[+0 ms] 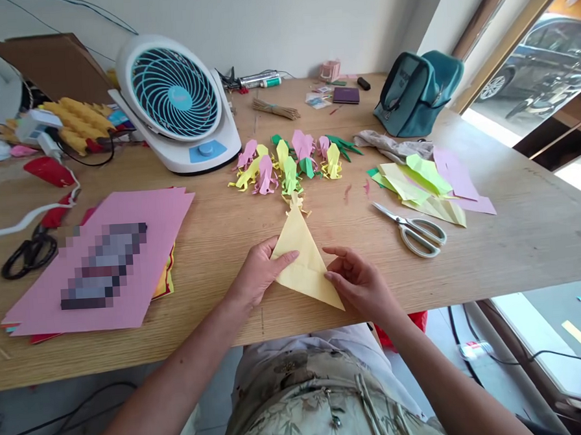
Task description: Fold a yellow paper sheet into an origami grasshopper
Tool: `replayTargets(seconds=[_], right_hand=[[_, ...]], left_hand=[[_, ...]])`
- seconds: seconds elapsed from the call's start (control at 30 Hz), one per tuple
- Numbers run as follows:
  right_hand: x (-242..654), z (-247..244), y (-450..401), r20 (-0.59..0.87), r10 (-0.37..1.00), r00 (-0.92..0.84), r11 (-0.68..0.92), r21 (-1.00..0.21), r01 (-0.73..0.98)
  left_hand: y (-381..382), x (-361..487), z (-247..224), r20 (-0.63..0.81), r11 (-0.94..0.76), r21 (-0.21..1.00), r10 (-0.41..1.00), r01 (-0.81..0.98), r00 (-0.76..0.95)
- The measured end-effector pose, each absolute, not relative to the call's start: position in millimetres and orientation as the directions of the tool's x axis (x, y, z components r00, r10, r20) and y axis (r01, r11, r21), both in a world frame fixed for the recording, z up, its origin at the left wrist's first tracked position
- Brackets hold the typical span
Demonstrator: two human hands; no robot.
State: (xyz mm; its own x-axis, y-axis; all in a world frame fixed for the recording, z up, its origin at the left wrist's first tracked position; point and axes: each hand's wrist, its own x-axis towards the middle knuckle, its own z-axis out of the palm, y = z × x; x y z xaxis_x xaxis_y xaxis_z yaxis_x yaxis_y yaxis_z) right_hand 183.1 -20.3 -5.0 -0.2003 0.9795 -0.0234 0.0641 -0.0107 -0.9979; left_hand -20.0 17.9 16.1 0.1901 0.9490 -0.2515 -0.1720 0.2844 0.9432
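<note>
Left hand (pixel 258 271) pinches the left edge of a pale yellow paper (pixel 299 249), thumb on top; right hand (pixel 365 284) has its thumb at the opposite edge, whether gripping I cannot tell. Shaped into 1 tall triangle, faintly creased, the paper is near the wooden desk (pixel 214 247)'s front, apex toward folded paper figures (pixel 287 158).

No legible text — lettering on teal bag (pixel 413 94), mark on fan hub (pixel 180 98), blurred

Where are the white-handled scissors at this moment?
In the head view, the white-handled scissors lie on the table to the right of the right hand, just nearer the person than the loose coloured papers.
</note>
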Motion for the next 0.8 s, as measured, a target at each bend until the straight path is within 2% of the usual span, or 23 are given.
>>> replayTargets(seconds=[0.13,0.3,0.5,0.63,0.8], right_hand=[[185.4,-6.3,-18.7,-0.015,0.977,-0.213,0.0,-0.998,0.067],[189.0,-3.0,-21.6,0.048,0.977,-0.206,0.055,-0.998,0.03],[190.4,7.1,-19.9,-0.032,0.968,-0.249,-0.034,-0.999,-0.007],[189.4,6.7,-11.1,-0.11,0.989,-0.096,-0.11,-0.994,0.008],[195.1,2.2,3.5,-0.095,0.991,0.093,-0.087,-0.992,-0.086]], left_hand=[[30.1,-24.1,21.7,-0.262,0.293,0.953,0.925,-0.076,0.274],[41.4,-26.7,19.2,-0.276,0.339,0.932,0.893,-0.126,0.356],[40.7,-21.5,3.0,-0.206,0.26,0.932,0.954,-0.254,0.218],[36.3,-17.9,1.1,-0.156,0.202,0.932,0.973,-0.299,0.173],[31.1,-16.3,3.0,-0.15,0.22,0.919,0.962,-0.326,0.227]])
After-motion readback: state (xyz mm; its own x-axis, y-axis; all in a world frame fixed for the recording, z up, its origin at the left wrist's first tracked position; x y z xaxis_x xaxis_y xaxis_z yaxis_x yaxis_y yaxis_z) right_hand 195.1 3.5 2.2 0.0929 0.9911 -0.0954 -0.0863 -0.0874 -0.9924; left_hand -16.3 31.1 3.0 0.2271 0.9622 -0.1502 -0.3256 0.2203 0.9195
